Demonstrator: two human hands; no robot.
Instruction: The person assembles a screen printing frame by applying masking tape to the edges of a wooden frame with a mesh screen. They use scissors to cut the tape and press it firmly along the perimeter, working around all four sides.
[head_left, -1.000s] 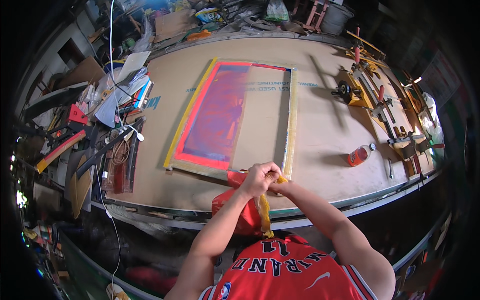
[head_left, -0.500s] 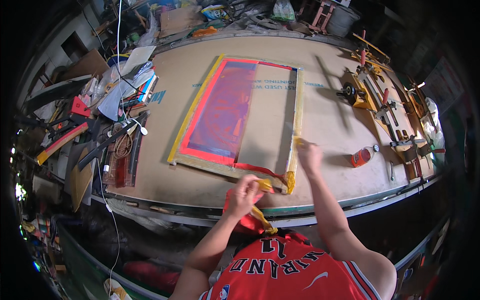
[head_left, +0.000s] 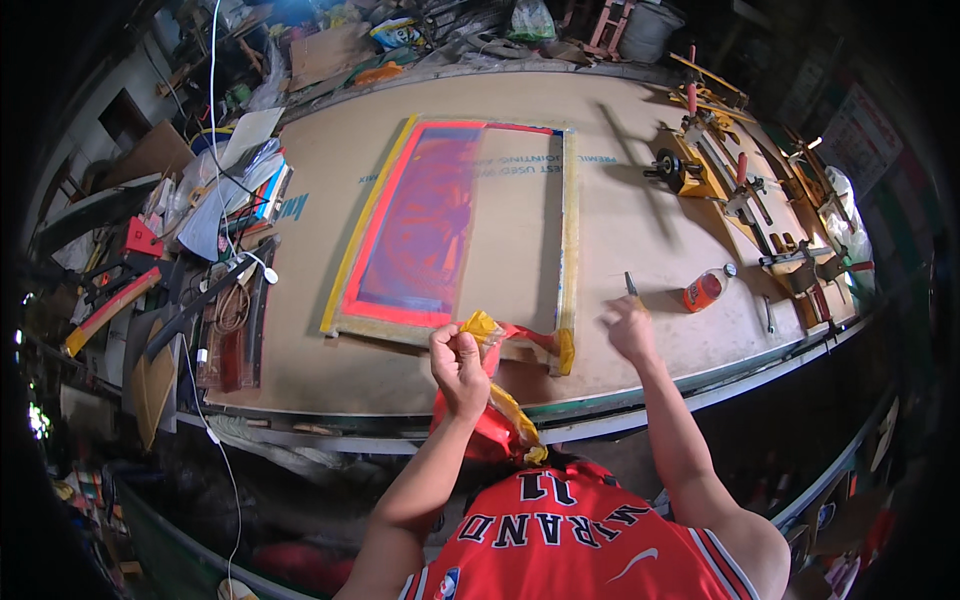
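Note:
A screen-printing frame (head_left: 568, 230) lies on the table, its sides wrapped in yellow tape. Purple mesh (head_left: 425, 225) with red tape along its edges fills the left part, while brown board shows through the right part. At the frame's near edge, my left hand (head_left: 459, 370) is closed on the end of a crumpled yellow-and-red tape strip (head_left: 482, 328). More of this strip hangs below over the table's edge, and a red stretch reaches the near right corner. Right of that corner, my blurred right hand (head_left: 628, 330) grips a slim dark-tipped tool (head_left: 630, 283), pointing away from me.
A bottle of red liquid (head_left: 705, 289) and a wrench (head_left: 769, 314) lie to the right. Beyond them are clamps (head_left: 745, 195) with red handles. A red-handled tool (head_left: 115, 305), papers (head_left: 240, 180) and a white cable (head_left: 200, 390) crowd the left side.
My left hand has moved up and left, lifting the tape strip. My right hand has gone from the frame's right side to the table beside it, and the slim tool now shows.

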